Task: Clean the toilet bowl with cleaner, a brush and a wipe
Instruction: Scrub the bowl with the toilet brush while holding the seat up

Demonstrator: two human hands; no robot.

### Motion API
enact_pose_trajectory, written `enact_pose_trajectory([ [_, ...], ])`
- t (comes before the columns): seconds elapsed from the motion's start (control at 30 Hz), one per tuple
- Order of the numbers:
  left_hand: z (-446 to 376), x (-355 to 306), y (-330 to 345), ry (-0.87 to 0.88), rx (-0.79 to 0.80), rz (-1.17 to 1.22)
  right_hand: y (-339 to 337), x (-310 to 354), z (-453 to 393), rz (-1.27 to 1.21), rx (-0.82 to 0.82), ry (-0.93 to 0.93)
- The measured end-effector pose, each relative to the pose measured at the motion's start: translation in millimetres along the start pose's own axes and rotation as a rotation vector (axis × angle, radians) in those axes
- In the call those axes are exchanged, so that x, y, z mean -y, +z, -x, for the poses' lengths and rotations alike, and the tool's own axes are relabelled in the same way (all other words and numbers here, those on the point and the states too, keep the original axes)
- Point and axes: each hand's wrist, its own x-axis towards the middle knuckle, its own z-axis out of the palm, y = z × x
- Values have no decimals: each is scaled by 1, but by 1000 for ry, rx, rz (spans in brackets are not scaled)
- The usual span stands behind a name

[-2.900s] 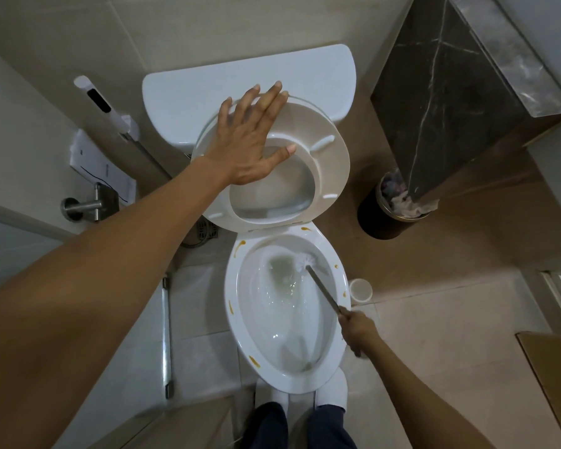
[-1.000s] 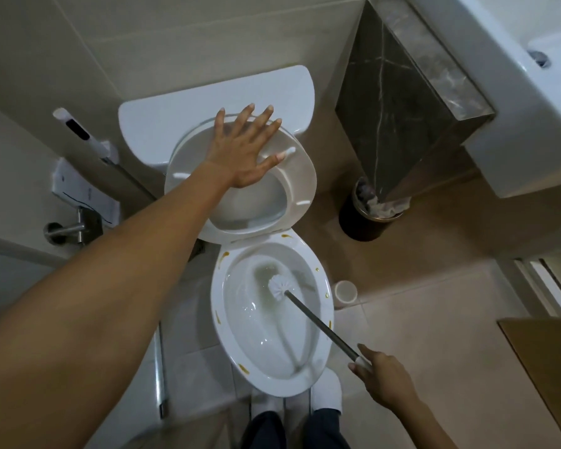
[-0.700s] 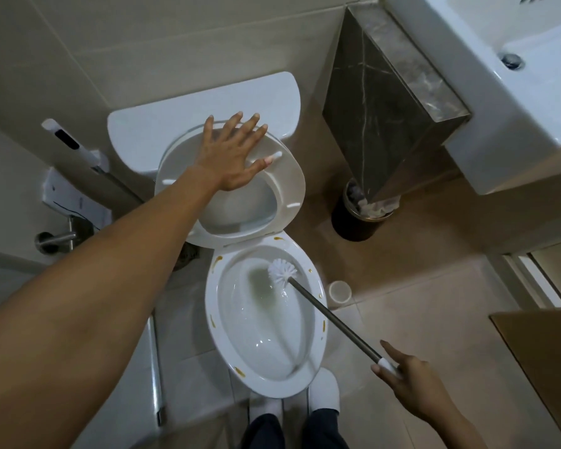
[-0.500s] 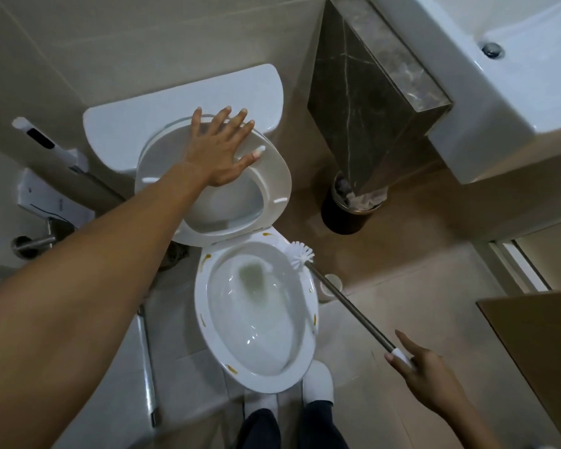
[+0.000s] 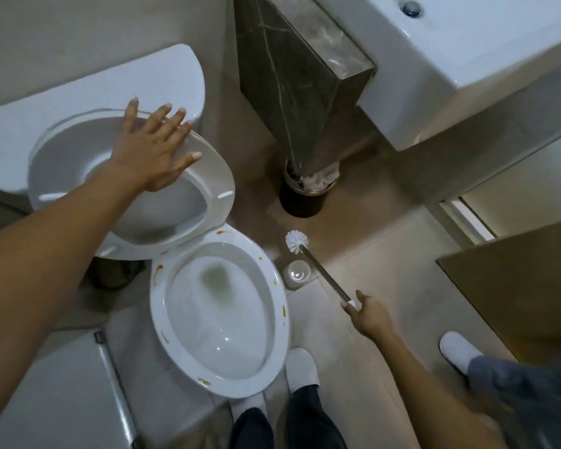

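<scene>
Hands first: the left hand (image 5: 153, 150) lies flat with fingers spread against the raised toilet seat (image 5: 208, 176), pressing it up toward the cistern (image 5: 88, 89). The right hand (image 5: 368, 317) curls its fingers around the end of the toilet brush (image 5: 321, 273) handle, gripping it out to the right of the toilet bowl (image 5: 219, 319). The brush slants up and away from that hand, its white bristle head (image 5: 297, 241) held in the air above the floor, clear of the bowl and just beyond the small white brush holder (image 5: 299, 273) that stands on the tiles beside the bowl's right rim.

The bowl is uncovered, with water at the bottom and a darker greenish patch near the drain. Orange-brown smears dot its white rim at several places, front, left and right. A dark round waste bin (image 5: 305, 196) with crumpled paper in it sits on the floor behind the brush head, under a dark marble-patterned column (image 5: 292, 76). A white washbasin (image 5: 460, 47) hangs at the upper right. The person's white slippers (image 5: 302, 367) show at the foot of the bowl, and another white slipper (image 5: 457, 351) farther right.
</scene>
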Motion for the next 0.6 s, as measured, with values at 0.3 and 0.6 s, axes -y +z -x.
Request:
enact_pose_trajectory([
  [0.3, -3, 5, 8, 36, -69, -40, 42, -11, -18, -88, 72, 148],
  [0.6, -6, 7, 15, 88, -105, 22, 76, -4, -42, -98, 51, 164],
])
